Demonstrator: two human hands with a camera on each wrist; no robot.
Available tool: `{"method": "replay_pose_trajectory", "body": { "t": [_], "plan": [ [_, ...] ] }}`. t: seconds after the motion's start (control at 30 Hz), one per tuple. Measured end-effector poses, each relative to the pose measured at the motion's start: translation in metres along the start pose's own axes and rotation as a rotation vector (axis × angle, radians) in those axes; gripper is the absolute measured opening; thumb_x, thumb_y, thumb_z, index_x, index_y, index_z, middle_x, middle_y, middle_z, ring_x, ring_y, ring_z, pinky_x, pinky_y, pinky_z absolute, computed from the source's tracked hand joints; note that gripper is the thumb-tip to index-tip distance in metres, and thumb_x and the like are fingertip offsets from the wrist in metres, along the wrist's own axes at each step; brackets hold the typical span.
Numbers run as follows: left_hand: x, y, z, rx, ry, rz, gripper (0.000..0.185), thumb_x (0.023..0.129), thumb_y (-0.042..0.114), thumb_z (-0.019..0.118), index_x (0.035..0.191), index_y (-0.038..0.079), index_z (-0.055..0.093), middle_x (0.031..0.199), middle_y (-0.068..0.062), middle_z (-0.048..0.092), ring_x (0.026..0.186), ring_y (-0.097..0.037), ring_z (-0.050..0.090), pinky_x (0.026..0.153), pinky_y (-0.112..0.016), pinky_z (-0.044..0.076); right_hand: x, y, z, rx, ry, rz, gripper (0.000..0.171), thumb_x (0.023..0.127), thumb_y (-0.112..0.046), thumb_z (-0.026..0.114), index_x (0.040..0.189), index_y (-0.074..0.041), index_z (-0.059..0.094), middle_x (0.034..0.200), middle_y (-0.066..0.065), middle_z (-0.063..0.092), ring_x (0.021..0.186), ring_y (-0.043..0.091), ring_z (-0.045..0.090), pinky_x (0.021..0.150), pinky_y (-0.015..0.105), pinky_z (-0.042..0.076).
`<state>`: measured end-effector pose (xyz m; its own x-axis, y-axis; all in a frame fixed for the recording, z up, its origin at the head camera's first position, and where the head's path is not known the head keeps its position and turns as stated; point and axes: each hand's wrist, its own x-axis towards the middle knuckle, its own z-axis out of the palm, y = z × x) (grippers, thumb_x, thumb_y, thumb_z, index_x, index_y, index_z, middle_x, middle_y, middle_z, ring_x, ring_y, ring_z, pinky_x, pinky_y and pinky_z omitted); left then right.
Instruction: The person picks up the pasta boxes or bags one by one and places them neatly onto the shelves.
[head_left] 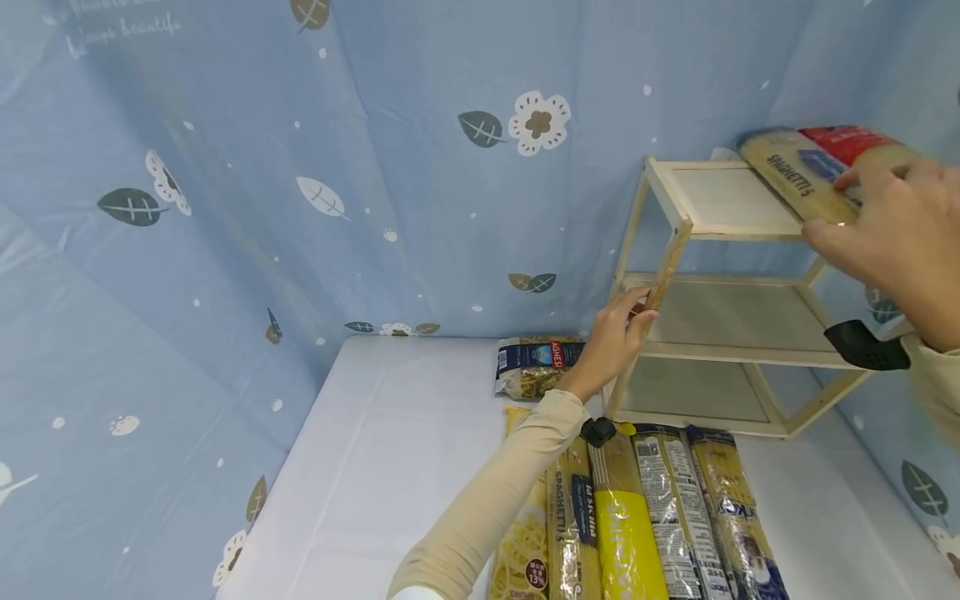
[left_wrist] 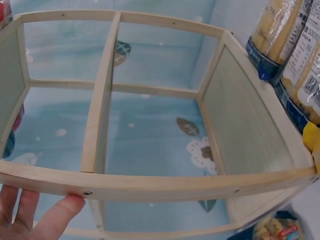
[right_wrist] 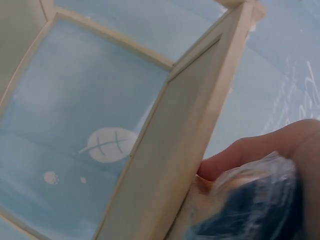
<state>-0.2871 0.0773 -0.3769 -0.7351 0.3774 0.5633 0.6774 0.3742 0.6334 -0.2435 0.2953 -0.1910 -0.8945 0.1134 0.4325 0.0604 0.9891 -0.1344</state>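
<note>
White tabletop: right grip holds spaghetti pack atop shelf.

1. Spaghetti packet: a long clear-film pack of yellow pasta bearing a blue label and a red end panel, printed "SPAGHETTI 5". It is lying tilted on the top tier of the shelf, its near end pointing toward 10 o'clock, at 2 o'clock in the head view. In the right wrist view its crinkled film is pressing against the shelf's edge.
2. Wooden shelf: a pale open-frame rack with three flat tiers, standing upright on the white surface at 3 o'clock. Its front left post is running from 12 to 6 o'clock.
</note>
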Motion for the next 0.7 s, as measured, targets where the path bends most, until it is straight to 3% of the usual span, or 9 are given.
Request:
{"method": "replay_pose_trajectory", "body": {
  "t": [0.17,0.33,0.57,0.7],
  "plan": [
    [0.001,0.000,0.001,-0.005,0.007,0.002,0.041,0.101,0.024,0.044,0.136,0.005,0.045,0.113,-0.007,0.057,0.098,-0.009,0.058,0.079,-0.010,0.044,-0.006,-0.001,-0.001,0.037,-0.076,0.017,0.061,0.090,-0.027,0.051,0.135,0.010,0.034,0.131,0.047,0.021,0.124,0.061,0.017,0.097,0.071,0.014],
    [0.002,0.000,0.001,0.009,0.013,0.014,0.040,0.101,0.023,0.046,0.136,0.005,0.046,0.111,-0.008,0.058,0.097,-0.010,0.059,0.079,-0.010,0.044,-0.016,-0.001,-0.002,0.018,-0.069,0.000,0.058,0.092,-0.025,0.054,0.136,0.007,0.033,0.136,0.043,0.022,0.127,0.058,0.019,0.103,0.067,0.012],
    [0.002,0.000,0.001,0.012,0.024,0.023,0.039,0.100,0.021,0.048,0.135,0.004,0.047,0.110,-0.008,0.059,0.097,-0.010,0.059,0.080,-0.010,0.044,-0.034,0.003,0.000,0.103,0.060,-0.065,0.058,0.088,-0.011,0.059,0.138,0.007,0.035,0.135,0.041,0.024,0.123,0.056,0.024,0.104,0.065,0.020],
    [0.002,-0.001,0.000,0.007,0.019,0.018,0.040,0.100,0.022,0.047,0.136,0.004,0.046,0.111,-0.008,0.058,0.097,-0.010,0.059,0.080,-0.011,0.044,-0.045,0.006,0.001,0.176,0.085,-0.095,0.055,0.091,-0.009,0.059,0.138,0.007,0.035,0.136,0.039,0.022,0.128,0.054,0.020,0.106,0.064,0.017]
  ]
}}
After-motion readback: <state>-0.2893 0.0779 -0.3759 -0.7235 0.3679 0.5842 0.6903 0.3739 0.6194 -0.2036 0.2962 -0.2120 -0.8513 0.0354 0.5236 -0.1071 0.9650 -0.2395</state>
